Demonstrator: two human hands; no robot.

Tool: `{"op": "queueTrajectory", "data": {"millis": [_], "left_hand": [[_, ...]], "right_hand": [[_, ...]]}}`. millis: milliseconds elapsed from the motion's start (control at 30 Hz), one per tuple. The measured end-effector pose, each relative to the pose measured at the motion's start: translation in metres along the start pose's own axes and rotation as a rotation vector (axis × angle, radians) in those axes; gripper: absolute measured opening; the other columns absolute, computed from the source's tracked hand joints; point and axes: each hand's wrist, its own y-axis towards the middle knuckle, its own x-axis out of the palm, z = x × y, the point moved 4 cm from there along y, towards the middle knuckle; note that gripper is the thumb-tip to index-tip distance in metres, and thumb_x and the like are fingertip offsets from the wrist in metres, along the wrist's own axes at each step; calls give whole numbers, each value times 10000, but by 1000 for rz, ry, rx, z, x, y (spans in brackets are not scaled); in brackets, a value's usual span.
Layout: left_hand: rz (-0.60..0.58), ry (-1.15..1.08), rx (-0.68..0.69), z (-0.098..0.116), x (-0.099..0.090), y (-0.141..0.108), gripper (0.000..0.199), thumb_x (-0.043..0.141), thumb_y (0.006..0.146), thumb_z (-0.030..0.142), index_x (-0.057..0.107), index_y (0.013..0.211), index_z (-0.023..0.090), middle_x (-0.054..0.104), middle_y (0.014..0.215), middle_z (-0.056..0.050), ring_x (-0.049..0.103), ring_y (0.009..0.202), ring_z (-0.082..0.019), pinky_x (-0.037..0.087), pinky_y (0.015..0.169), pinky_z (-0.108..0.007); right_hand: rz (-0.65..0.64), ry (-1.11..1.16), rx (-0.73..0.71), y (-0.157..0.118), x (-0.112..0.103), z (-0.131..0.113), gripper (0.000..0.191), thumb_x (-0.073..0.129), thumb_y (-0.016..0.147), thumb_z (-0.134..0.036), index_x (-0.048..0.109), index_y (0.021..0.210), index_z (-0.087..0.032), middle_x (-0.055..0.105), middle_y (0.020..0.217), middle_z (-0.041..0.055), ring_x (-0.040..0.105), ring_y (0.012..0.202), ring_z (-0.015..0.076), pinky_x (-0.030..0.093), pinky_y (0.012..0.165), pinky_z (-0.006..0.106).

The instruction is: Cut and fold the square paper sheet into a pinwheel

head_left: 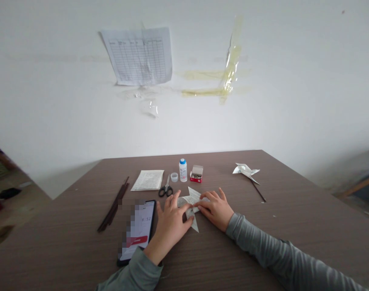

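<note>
Grip open, left hand [172,226] and right hand [214,209] flat on pointed, folded paper pinwheel [192,198]

Soft even light over your view, faint shadow under your right hand [215,211], wide-angle bowing at the frame edges, floor [13,210] blurred far left, phone screen [138,230] pixelated

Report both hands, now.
Left hand: open, fingertips on the folded paper, no grip.
Right hand: open, fingertips on the same paper, no grip.

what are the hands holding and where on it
Left hand and right hand press a folded paper piece at its middle, fingertips together; any pinch can't be told
</note>
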Motion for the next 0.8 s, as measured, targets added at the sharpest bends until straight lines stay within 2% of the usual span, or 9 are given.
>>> {"op": "queueTrajectory", "data": {"millis": [233, 333, 500, 667, 800], "left_hand": [[-44, -8, -23, 2, -2, -1, 432, 895, 1099, 248, 983, 1498, 390, 607, 2026, -139, 580, 1853, -522, 430, 1512, -907], [-31, -7, -20, 1, -2, 0, 433, 906, 1091, 244, 985, 1498, 370, 599, 2027, -160, 579, 1849, -536, 431, 1507, -915], [19, -10, -23, -4, -2, 0, 443, 918, 1086, 223, 990, 1494, 379, 652, 1986, -149, 629, 1808, -534, 476, 1490, -900], [17, 17, -40, -10, -2, 0, 526, 849, 1124, 219, 927, 1615, 390, 636, 2002, -140, 621, 1821, -484, 486, 1498, -847], [38, 53, -64, -17, 0, 2, 514, 804, 1134, 236, 912, 1617, 377, 646, 1989, -136, 623, 1818, -458, 515, 1486, -803]], "right_hand": [[-6, 49, -15, 0, -1, 5, 269, 767, 1237, -408, 1025, 1277, -471, 933, 1375, 114, 824, 1391, 417, 477, 1415, 971], [-22, 60, 5, -1, -2, 8, 256, 796, 1221, -402, 1032, 1274, -488, 932, 1385, 110, 834, 1401, 434, 452, 1417, 1001], [-47, 42, -11, -1, -5, 12, 288, 772, 1239, -368, 1032, 1305, -474, 942, 1370, 86, 827, 1375, 383, 437, 1464, 943], [-76, 22, 11, -1, -11, 12, 271, 774, 1253, -372, 1039, 1202, -401, 951, 1326, 82, 840, 1353, 379, 365, 1511, 951], [-98, 64, 3, 0, -16, 10, 289, 785, 1243, -355, 1019, 1075, -340, 965, 1252, 92, 854, 1316, 382, 353, 1517, 941]]}}
